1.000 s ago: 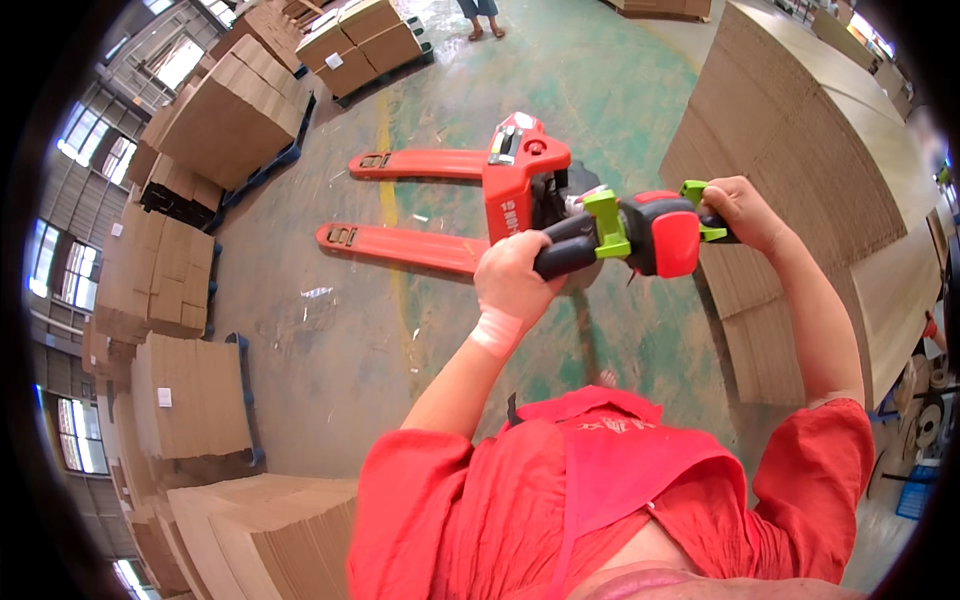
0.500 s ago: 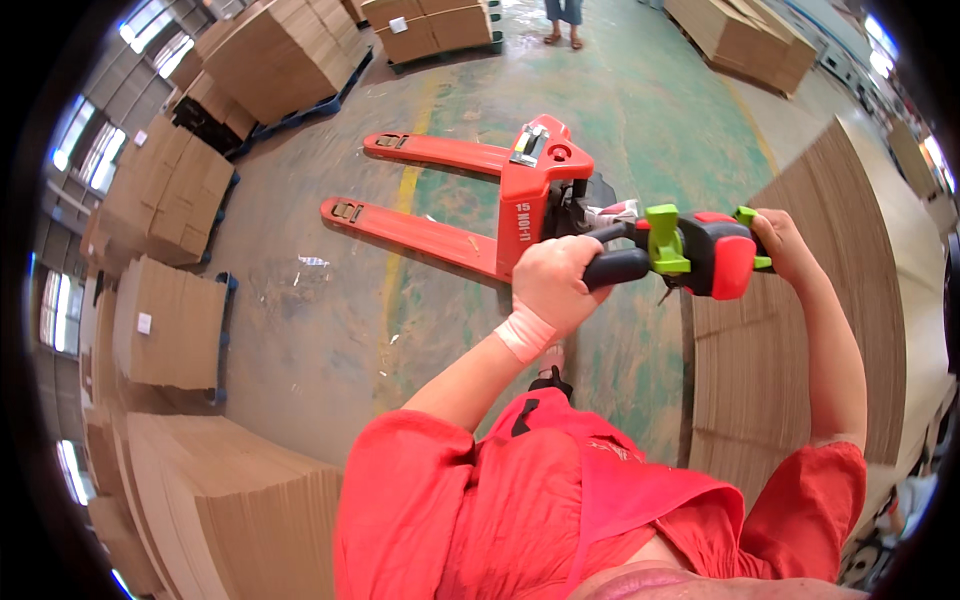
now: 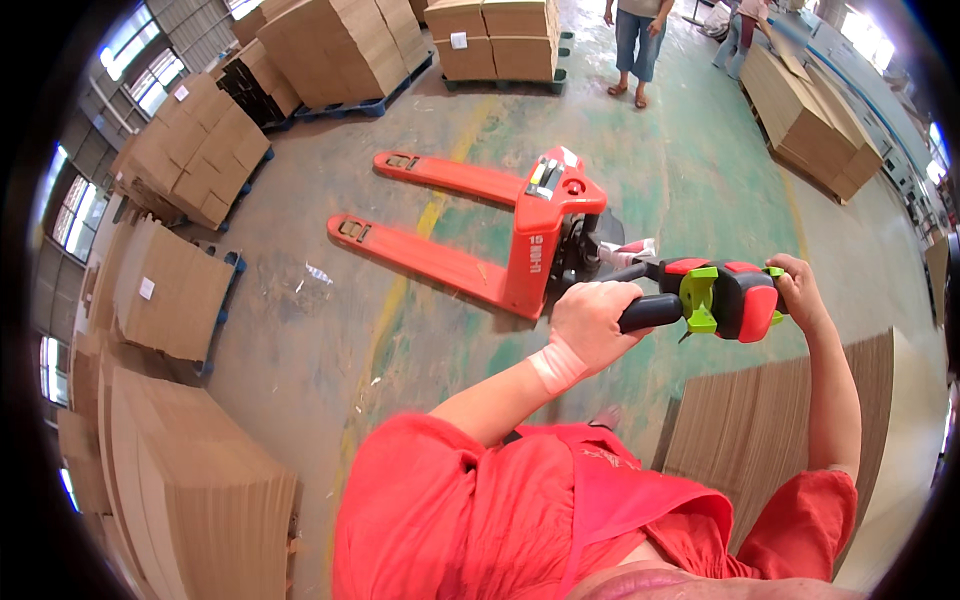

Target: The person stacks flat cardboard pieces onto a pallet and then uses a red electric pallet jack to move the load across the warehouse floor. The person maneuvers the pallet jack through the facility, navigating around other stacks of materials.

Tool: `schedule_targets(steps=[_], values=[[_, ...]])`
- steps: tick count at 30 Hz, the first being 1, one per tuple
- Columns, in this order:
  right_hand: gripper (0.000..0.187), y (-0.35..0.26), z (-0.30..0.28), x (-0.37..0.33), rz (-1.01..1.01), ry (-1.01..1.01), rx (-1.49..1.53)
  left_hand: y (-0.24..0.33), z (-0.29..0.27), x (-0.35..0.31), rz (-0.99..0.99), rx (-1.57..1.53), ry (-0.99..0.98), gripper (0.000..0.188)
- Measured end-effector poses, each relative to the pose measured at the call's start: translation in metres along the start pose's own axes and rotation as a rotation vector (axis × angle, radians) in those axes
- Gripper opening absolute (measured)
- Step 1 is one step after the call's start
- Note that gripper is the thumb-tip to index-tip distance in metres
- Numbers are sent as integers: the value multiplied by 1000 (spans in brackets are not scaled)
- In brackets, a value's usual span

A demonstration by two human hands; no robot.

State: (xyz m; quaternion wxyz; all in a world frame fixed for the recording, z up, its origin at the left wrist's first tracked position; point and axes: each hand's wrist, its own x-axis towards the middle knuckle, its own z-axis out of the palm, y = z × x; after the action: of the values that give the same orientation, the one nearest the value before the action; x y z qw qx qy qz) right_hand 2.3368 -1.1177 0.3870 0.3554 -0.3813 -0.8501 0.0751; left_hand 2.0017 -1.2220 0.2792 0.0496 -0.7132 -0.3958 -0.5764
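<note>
A red electric pallet truck [image 3: 525, 250] stands on the floor ahead of me, its two bare forks [image 3: 425, 262] pointing left. Its control handle [image 3: 748, 302], black and red with lime-green levers, reaches back toward me on the right. My left hand [image 3: 592, 325], with a pale band round the wrist, is wrapped round the black grip [image 3: 650, 314] on the handle's left. On the handle's far right, my right hand [image 3: 797, 290] closes round the other end by a green lever. The grip there is mostly hidden by the fingers.
Tall stacks of brown board stand at near left [image 3: 215, 490] and near right [image 3: 790, 410]. Cartons on blue pallets [image 3: 205, 150] line the left side, and more [image 3: 495, 40] stand at the back. Another person [image 3: 638, 50] stands beyond the truck. A board stack [image 3: 810, 120] lies far right.
My view has shifted, so the truck and handle sit lower and further right, still in both hands. The right-hand board stack now appears lower, and more of the person ahead shows.
</note>
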Motion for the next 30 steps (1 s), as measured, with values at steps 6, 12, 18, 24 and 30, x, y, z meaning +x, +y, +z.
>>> schedule_targets(steps=[6,12,18,24,30], values=[[43,36,12,42,-111,-101,111,-15,50,-4,73,105,199,33],[56,105,31,110,-266,-235,172,-51,104,-4,72,258,213,45],[69,128,37,189,-357,-385,140,-87,125,22,177,174,209,55],[63,137,22,271,-335,-527,159,-103,126,72,176,104,305,55],[67,115,30,350,-321,-777,176,-102,119,107,25,189,392,52]])
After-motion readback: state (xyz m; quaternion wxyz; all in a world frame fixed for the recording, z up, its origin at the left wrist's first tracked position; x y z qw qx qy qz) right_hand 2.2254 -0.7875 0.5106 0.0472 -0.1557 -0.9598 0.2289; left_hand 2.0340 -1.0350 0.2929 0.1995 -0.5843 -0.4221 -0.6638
